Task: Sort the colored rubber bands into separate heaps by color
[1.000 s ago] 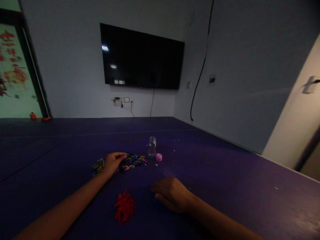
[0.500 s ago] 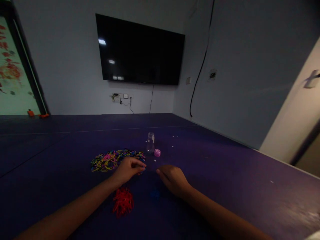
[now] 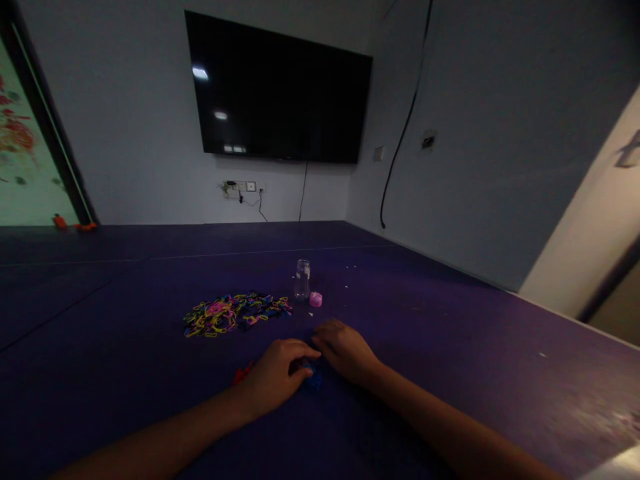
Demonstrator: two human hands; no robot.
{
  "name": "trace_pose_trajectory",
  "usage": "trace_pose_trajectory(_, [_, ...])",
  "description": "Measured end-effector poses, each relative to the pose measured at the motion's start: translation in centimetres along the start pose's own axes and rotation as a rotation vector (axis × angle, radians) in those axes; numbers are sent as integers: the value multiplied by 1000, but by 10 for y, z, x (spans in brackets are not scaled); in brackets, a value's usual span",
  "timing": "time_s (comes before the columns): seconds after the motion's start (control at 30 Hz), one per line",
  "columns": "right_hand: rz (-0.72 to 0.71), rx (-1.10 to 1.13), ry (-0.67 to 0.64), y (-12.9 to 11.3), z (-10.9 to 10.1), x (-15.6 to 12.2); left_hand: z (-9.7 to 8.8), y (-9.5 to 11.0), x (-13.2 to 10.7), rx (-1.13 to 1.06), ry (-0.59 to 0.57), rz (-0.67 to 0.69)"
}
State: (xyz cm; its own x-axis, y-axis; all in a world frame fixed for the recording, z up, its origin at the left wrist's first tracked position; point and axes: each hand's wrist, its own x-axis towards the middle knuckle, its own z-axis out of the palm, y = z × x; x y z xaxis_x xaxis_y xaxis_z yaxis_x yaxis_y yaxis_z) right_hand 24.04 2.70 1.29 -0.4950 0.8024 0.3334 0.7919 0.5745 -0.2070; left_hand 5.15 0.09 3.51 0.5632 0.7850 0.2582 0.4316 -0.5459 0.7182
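Note:
My left hand (image 3: 277, 373) reaches over a small blue heap (image 3: 314, 381) of thin loop-like pieces on the purple surface. Its thumb and forefinger are apart at the heap's edge, and no piece shows clearly between them. Behind that hand, a red heap (image 3: 243, 373) of similar pieces is mostly covered. My right hand (image 3: 346, 350) rests just right of the blue heap, fingers curled together and pointing left; what they hold, if anything, is hidden. Farther off lies a wider mixed pile (image 3: 225, 315) of yellow, pink, blue and black loops.
A clear bottle (image 3: 303, 280) stands open beyond my hands, with a pink cap (image 3: 315, 299) beside it. Small white scraps (image 3: 347, 287) dot the purple surface (image 3: 450, 347). A television (image 3: 280, 87) hangs on the back wall, and a black cable (image 3: 400, 147) dangles at the right.
My left hand has moved right and toward me, from near the mixed pile to the blue heap, with thumb and forefinger now apart; it now covers most of the red heap. My right hand barely shifts.

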Motion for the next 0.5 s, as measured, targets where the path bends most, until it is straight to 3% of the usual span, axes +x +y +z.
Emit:
trace_pose_trajectory(0.3, [-110,134,10,-3,-4,-1,-4,-15,5,-308,13,-70])
trace_pose_trajectory(0.5, [-381,482,-60,-19,-11,-7,-37,-31,20,-67,384,58])
